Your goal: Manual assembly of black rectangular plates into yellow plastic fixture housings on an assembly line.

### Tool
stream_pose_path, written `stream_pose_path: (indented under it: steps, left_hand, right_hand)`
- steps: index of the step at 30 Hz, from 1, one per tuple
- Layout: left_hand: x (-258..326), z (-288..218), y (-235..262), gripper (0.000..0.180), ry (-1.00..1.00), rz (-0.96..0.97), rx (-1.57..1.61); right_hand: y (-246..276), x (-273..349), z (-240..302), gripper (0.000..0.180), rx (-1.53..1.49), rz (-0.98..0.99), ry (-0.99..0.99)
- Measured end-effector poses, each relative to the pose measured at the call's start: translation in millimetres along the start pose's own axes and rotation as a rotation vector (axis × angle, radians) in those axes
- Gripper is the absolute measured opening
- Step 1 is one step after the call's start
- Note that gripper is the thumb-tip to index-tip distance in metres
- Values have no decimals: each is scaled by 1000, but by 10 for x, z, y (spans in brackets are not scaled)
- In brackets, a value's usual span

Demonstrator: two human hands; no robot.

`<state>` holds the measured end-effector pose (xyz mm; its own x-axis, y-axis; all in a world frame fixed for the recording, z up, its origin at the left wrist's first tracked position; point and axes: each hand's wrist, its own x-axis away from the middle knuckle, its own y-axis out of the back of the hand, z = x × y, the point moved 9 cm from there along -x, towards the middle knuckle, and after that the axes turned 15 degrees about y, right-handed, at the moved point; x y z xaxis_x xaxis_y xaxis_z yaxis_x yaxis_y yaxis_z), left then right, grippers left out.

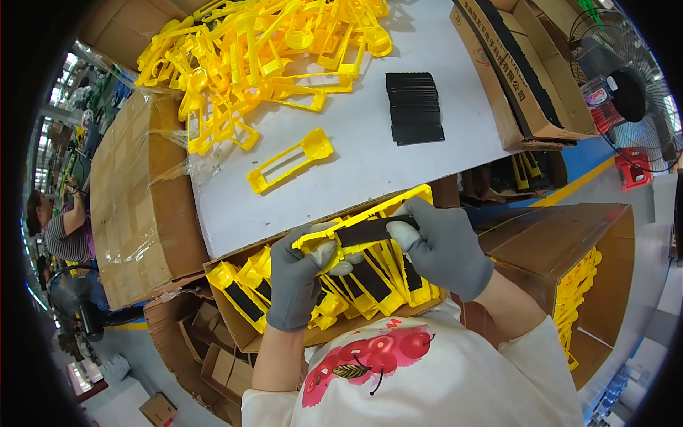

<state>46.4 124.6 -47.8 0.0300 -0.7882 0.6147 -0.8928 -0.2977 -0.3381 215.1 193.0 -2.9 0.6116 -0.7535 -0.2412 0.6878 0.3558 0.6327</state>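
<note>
Just below the middle of the frame I see the yellow holder (380, 208), left hand (292, 281) clamped on its left end, right hand (449, 245) gripping the right, thumb against the black strip (364, 232) between

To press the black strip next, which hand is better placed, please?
Probably the right hand: its thumb rests on the black strip, while the left hand holds the left end of the yellow frame.
</note>
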Motion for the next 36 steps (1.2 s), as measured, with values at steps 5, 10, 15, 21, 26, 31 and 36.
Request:
stream_pose_path:
  steps: [5, 10, 15, 21, 26, 31, 36]
  left_hand:
    - [27, 37, -47, 27, 52, 7, -3]
    - [20, -32, -77, 26, 1, -75, -125]
    - [87, 91, 58, 22, 36, -12, -169]
    - [123, 309, -17, 23, 206, 26, -322]
    - [-28, 411, -264, 13, 341, 47, -477]
    - [-209, 75, -647, 55, -223, -57, -1063]
    - [-270, 194, -881, 60, -251, 57, -1291]
  right_hand:
    - [-55, -74, 6, 22, 141, 158, 113]
    - [34, -14, 62, 33, 271, -19, 133]
    - [332, 58, 6, 55, 141, -212, 85]
    - [-207, 647, -257, 22, -90, 132, -99]
    - [-244, 1164, -382, 22, -22, 45, -303]
    - [-254, 1343, -429, 40, 72, 304, -355]
    - [-205, 1282, -432, 55, 37, 691, -416]
